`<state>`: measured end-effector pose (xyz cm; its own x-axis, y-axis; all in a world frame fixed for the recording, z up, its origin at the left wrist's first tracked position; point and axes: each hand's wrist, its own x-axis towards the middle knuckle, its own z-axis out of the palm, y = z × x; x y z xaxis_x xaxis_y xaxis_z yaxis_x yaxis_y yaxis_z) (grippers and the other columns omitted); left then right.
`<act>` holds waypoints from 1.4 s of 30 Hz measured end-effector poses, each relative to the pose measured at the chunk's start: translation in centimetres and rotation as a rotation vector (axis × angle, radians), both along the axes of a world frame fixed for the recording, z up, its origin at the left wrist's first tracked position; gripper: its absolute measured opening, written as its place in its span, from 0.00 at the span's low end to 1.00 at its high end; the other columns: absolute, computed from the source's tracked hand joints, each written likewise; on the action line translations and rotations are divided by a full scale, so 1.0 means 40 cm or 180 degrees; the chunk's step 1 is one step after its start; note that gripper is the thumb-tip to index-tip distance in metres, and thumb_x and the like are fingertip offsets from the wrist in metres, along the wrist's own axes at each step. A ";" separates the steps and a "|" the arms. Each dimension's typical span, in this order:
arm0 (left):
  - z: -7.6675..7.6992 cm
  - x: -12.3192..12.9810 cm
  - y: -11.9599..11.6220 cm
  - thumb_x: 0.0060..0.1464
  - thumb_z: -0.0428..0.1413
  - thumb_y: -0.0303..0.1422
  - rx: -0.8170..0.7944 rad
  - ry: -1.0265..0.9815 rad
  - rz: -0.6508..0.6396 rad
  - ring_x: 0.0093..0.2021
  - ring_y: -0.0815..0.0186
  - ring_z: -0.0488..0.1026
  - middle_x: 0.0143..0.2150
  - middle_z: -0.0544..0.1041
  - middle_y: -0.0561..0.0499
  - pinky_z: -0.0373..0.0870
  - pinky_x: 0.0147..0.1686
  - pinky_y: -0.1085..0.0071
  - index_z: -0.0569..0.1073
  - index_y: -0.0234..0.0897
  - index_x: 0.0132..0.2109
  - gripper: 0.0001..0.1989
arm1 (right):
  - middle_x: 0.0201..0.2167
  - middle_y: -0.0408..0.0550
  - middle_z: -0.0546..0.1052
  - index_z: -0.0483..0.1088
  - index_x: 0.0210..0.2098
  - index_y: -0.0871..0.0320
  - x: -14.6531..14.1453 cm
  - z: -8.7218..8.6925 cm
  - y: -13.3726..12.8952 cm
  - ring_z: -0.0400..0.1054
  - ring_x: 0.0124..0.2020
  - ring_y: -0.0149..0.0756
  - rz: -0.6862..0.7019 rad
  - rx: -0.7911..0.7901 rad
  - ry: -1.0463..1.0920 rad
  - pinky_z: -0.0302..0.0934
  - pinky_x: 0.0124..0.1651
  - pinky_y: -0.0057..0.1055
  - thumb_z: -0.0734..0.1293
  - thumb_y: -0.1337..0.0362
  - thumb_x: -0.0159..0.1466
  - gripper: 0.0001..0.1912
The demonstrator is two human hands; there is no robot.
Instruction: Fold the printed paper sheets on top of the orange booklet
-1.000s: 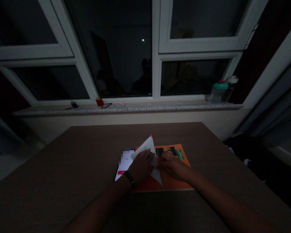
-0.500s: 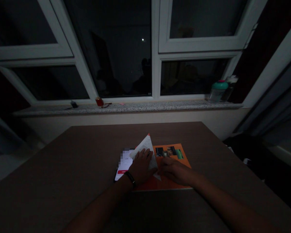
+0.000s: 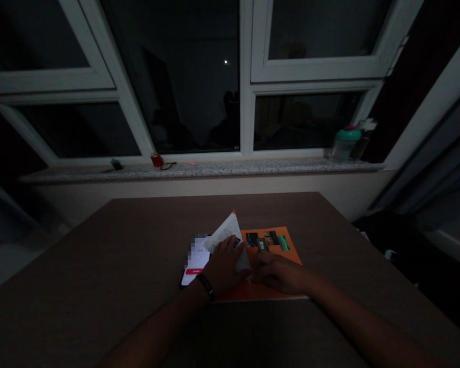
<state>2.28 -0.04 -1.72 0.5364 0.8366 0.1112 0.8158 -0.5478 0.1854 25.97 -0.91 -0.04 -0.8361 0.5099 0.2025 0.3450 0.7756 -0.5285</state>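
An orange booklet [image 3: 293, 253] with small pictures lies flat on the brown table. On it rests a white printed sheet [image 3: 227, 225], folded over at a slant, its orange-tipped corner pointing away from me. My left hand [image 3: 227, 261], with a dark band on the wrist, lies on this sheet with fingers stretched out and thumb toward the fold. Against the fold's right side is my right hand [image 3: 279, 272], its fingers curled in over the booklet. Whatever its fingertips hold, if anything, is hidden. A lit phone [image 3: 194, 261] lies left of my left hand, partly under the sheet.
The table [image 3: 111, 266] extends widely around the booklet. Beyond its far edge is a speckled windowsill [image 3: 222, 169], with a small red jar [image 3: 157, 160], a small dark object [image 3: 116, 164] and a teal-lidded bottle [image 3: 344, 145] on it.
My right hand has shifted slightly along the fold, toward me. My left hand has slid a little the same way, and the sheet's near tip is now covered.
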 end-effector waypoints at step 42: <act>0.015 -0.006 -0.012 0.52 0.59 0.51 -0.0015 0.0036 -0.0261 0.68 0.45 0.48 0.69 0.54 0.40 0.48 0.64 0.47 0.56 0.39 0.67 0.41 | 0.36 0.46 0.70 0.72 0.41 0.58 -0.009 -0.056 0.032 0.66 0.39 0.35 -0.0698 0.0070 0.0298 0.59 0.41 0.28 0.64 0.74 0.61 0.11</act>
